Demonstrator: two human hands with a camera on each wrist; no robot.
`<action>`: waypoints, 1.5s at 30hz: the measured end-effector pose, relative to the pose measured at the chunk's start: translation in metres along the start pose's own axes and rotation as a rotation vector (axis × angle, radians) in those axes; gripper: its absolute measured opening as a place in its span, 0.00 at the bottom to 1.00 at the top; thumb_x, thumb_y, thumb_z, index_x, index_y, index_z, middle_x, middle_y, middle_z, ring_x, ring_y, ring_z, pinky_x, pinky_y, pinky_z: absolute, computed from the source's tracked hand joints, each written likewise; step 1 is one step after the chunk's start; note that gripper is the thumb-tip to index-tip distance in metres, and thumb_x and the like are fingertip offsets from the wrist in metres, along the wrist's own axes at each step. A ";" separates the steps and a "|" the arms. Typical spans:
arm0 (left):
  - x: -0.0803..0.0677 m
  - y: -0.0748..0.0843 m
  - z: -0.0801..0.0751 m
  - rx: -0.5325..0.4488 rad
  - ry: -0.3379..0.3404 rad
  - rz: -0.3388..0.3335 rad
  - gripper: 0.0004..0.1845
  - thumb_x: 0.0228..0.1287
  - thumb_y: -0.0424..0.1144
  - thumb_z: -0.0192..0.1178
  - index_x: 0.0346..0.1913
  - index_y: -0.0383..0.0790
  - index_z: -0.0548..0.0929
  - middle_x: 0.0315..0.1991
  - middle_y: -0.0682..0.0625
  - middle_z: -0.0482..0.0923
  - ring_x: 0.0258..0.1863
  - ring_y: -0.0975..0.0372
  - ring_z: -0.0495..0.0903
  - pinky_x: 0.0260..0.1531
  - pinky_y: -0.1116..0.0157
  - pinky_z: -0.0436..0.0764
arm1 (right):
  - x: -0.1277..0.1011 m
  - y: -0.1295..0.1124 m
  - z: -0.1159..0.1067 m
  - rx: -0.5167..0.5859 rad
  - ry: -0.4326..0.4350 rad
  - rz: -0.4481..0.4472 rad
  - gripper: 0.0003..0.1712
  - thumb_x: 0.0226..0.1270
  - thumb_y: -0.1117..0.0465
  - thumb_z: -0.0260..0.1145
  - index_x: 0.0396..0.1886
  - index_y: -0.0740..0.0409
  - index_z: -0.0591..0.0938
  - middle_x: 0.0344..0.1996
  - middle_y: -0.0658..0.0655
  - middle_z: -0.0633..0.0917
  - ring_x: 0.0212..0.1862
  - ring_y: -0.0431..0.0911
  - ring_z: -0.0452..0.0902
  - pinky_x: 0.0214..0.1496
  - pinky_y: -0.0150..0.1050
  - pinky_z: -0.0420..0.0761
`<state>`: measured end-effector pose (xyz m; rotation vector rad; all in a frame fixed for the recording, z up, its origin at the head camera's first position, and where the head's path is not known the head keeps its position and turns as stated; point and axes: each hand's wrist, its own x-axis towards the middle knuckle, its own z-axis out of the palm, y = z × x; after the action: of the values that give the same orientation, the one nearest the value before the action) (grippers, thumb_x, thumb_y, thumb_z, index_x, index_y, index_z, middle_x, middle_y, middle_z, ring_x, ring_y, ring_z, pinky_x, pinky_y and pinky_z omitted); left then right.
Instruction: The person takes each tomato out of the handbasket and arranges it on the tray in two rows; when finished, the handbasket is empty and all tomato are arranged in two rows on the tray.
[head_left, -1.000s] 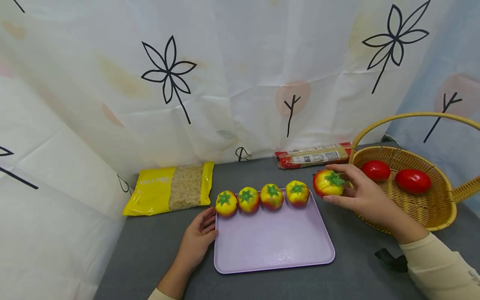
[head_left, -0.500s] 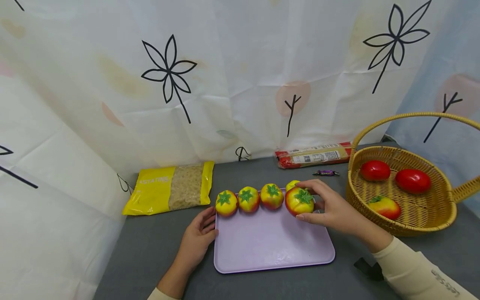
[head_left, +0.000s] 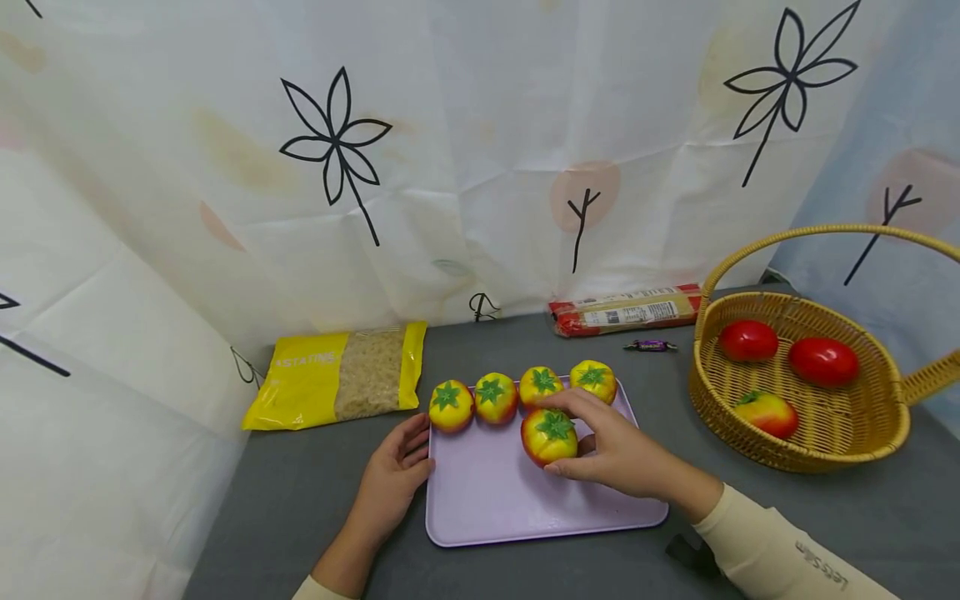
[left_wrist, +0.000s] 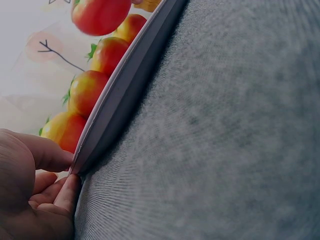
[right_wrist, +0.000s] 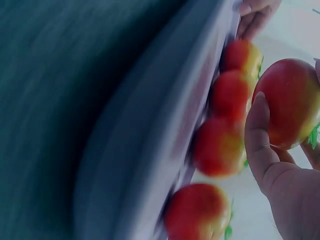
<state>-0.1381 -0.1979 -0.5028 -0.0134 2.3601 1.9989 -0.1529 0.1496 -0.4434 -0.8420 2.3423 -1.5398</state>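
My right hand (head_left: 622, 446) grips a yellow-and-red tomato (head_left: 550, 437) with a green star-shaped top, fingers and thumb round its sides. It hovers over the lilac tray (head_left: 510, 508), just in front of the back row. Along the tray's back edge sit several similar tomatoes (head_left: 496, 402); my fingers partly cover one of them. My left hand (head_left: 390, 475) holds the tray's left edge. In the left wrist view, the thumb and fingertips meet at the tray rim (left_wrist: 107, 95). The right wrist view shows the gripped tomato (right_wrist: 287, 105) apart from the row.
To the right stands a wicker basket (head_left: 885, 442) with a tall handle, holding two red oval fruits (head_left: 823, 362) and one yellow-red tomato (head_left: 767, 414). A yellow bag (head_left: 307, 379) lies back left, a red-ended noodle packet (head_left: 630, 312) at the back. A small purple wrapped item (head_left: 650, 345) lies nearby.
My right hand has carried the tomato leftward from beside the basket to over the tray. The tomato in the basket and the purple item have come into view. The left hand stays put.
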 end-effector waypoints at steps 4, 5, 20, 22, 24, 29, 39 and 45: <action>0.000 -0.001 0.000 0.002 0.000 0.001 0.37 0.70 0.19 0.64 0.80 0.29 0.68 0.76 0.35 0.70 0.71 0.44 0.76 0.66 0.58 0.79 | 0.007 -0.003 0.012 0.028 -0.039 -0.023 0.38 0.70 0.58 0.81 0.75 0.57 0.76 0.71 0.59 0.75 0.67 0.58 0.74 0.52 0.41 0.90; 0.000 -0.001 0.000 0.002 0.000 0.002 0.37 0.70 0.19 0.64 0.80 0.29 0.68 0.76 0.35 0.71 0.71 0.44 0.76 0.66 0.57 0.79 | 0.009 -0.004 0.015 0.030 -0.046 -0.025 0.38 0.69 0.58 0.82 0.75 0.57 0.77 0.70 0.58 0.75 0.67 0.58 0.73 0.52 0.41 0.89; -0.001 0.000 0.000 -0.007 -0.006 0.007 0.37 0.71 0.19 0.64 0.81 0.30 0.68 0.77 0.36 0.71 0.71 0.45 0.76 0.67 0.57 0.78 | 0.033 -0.011 0.045 0.020 -0.100 -0.019 0.39 0.70 0.61 0.81 0.77 0.57 0.75 0.71 0.58 0.73 0.68 0.54 0.73 0.55 0.39 0.88; 0.000 -0.001 -0.001 -0.009 -0.007 0.012 0.37 0.71 0.19 0.64 0.81 0.30 0.68 0.77 0.36 0.70 0.71 0.45 0.76 0.67 0.57 0.78 | 0.036 -0.010 0.048 0.012 -0.109 -0.021 0.39 0.70 0.61 0.81 0.77 0.57 0.75 0.71 0.58 0.73 0.67 0.53 0.73 0.55 0.38 0.88; 0.000 -0.001 0.000 -0.009 -0.007 0.014 0.37 0.71 0.19 0.64 0.81 0.30 0.68 0.76 0.36 0.71 0.71 0.45 0.76 0.67 0.58 0.78 | 0.039 -0.010 0.052 -0.004 -0.117 -0.023 0.39 0.70 0.62 0.81 0.77 0.58 0.75 0.70 0.58 0.72 0.65 0.52 0.74 0.54 0.38 0.88; 0.000 -0.002 -0.001 -0.004 -0.010 0.015 0.37 0.71 0.19 0.64 0.81 0.30 0.68 0.76 0.35 0.71 0.71 0.45 0.77 0.67 0.58 0.78 | 0.044 -0.012 0.059 -0.056 -0.136 -0.030 0.39 0.70 0.62 0.80 0.77 0.59 0.75 0.69 0.58 0.73 0.61 0.49 0.75 0.53 0.39 0.88; 0.000 -0.003 -0.003 0.004 -0.011 0.024 0.36 0.71 0.19 0.63 0.80 0.29 0.68 0.76 0.35 0.71 0.71 0.44 0.76 0.67 0.58 0.78 | 0.057 -0.014 0.072 -0.174 -0.146 -0.027 0.39 0.70 0.60 0.81 0.77 0.58 0.75 0.68 0.57 0.75 0.65 0.50 0.73 0.69 0.48 0.78; 0.000 -0.003 -0.003 0.003 -0.015 0.026 0.36 0.71 0.19 0.63 0.80 0.28 0.67 0.76 0.35 0.71 0.71 0.44 0.76 0.67 0.59 0.78 | 0.063 -0.013 0.078 -0.173 -0.150 -0.021 0.39 0.68 0.60 0.81 0.76 0.59 0.76 0.69 0.57 0.75 0.68 0.51 0.72 0.73 0.53 0.74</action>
<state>-0.1383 -0.2012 -0.5049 0.0325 2.3665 1.9993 -0.1626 0.0500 -0.4569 -0.9864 2.3877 -1.2479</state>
